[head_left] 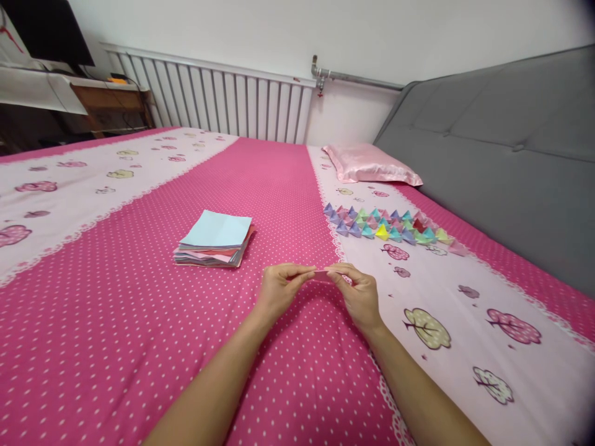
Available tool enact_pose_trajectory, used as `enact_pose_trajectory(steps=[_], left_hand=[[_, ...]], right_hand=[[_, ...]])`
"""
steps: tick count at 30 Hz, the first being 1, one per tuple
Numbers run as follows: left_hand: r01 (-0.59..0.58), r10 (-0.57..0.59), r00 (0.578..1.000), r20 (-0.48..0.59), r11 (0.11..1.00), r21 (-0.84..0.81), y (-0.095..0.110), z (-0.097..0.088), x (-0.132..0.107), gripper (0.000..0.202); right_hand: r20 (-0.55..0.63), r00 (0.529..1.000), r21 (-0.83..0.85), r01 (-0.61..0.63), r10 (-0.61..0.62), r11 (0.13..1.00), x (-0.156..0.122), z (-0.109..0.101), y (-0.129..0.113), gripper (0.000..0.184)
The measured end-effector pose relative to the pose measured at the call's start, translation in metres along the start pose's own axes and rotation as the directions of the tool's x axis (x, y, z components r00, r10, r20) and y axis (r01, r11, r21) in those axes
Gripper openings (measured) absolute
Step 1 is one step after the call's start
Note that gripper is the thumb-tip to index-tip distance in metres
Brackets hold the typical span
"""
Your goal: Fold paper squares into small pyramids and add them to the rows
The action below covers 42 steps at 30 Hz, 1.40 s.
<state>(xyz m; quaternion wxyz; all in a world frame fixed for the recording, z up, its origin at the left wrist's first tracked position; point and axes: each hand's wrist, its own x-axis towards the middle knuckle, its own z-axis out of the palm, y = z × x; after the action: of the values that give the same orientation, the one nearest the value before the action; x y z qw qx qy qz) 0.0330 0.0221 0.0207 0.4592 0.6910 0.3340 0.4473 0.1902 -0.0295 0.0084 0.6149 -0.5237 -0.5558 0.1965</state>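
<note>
Between my two hands is a small folded piece of pink paper (pixel 321 275), held level just above the bed. My left hand (pixel 284 286) pinches its left end between thumb and fingers. At the other end, my right hand (pixel 357 291) grips it the same way. The fingers hide both ends of the paper. Left of my hands lies a stack of square coloured paper (pixel 217 230) with a light blue sheet on top. Beyond my right hand stand rows of small folded paper boats (pixel 382 232) in purple, green, blue, yellow and pink.
A pink dotted bedspread (pixel 139 322) with printed trees covers the bed. A pink satin pillow (pixel 372 164) rests near the grey padded headboard (pixel 502 142) on the right. A white radiator (pixel 218 93) lines the far wall. At the far left, a monitor (pixel 49 31) stands on a desk.
</note>
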Motion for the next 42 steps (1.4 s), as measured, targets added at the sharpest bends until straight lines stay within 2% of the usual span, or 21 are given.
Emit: enact_pose_trajectory(steps=[3, 6, 14, 19, 23, 28, 32, 37, 42], left_hand=[[0.052, -0.052, 0.999, 0.001, 0.999, -0.011, 0.000, 0.000, 0.000, 0.020], [0.075, -0.074, 0.997, 0.024, 0.996, -0.044, 0.000, 0.001, -0.001, 0.022], [0.218, -0.203, 0.966, 0.158, 0.972, -0.084, 0.001, 0.000, 0.002, 0.027], [0.236, -0.209, 0.941, 0.266, 0.969, -0.070, 0.000, 0.004, -0.001, 0.031], [0.221, -0.202, 0.893, 0.402, 0.975, -0.001, -0.005, 0.010, -0.006, 0.035], [0.313, -0.262, 0.810, 0.524, 0.950, -0.009, 0.000, 0.010, -0.010, 0.034], [0.350, -0.276, 0.787, 0.551, 0.936, -0.031, 0.005, 0.007, -0.009, 0.033], [0.428, -0.306, 0.763, 0.570, 0.899, -0.090, 0.000, 0.007, -0.008, 0.032], [0.412, -0.282, 0.763, 0.582, 0.905, -0.101, -0.003, 0.007, -0.009, 0.030]], right_hand=[[-0.004, 0.995, 0.069, -0.099, 0.100, 0.993, -0.002, 0.001, 0.002, 0.018], [0.013, 0.989, 0.145, -0.150, 0.150, 0.978, -0.004, 0.002, 0.003, 0.021], [-0.076, 0.984, 0.133, -0.149, 0.160, 0.980, -0.001, 0.001, 0.003, 0.024], [-0.089, 0.990, 0.051, -0.108, 0.112, 0.993, -0.001, 0.002, 0.002, 0.025], [-0.063, 0.996, -0.018, -0.064, 0.062, 0.998, -0.004, 0.004, -0.002, 0.023], [-0.060, 0.997, -0.046, -0.061, 0.058, 0.997, -0.005, 0.005, -0.004, 0.023], [-0.067, 0.994, -0.062, -0.088, 0.084, 0.994, -0.004, 0.006, -0.003, 0.025], [-0.071, 0.990, -0.041, -0.126, 0.123, 0.991, -0.004, 0.005, -0.001, 0.024], [-0.066, 0.988, -0.023, -0.140, 0.138, 0.990, -0.004, 0.006, 0.000, 0.024]])
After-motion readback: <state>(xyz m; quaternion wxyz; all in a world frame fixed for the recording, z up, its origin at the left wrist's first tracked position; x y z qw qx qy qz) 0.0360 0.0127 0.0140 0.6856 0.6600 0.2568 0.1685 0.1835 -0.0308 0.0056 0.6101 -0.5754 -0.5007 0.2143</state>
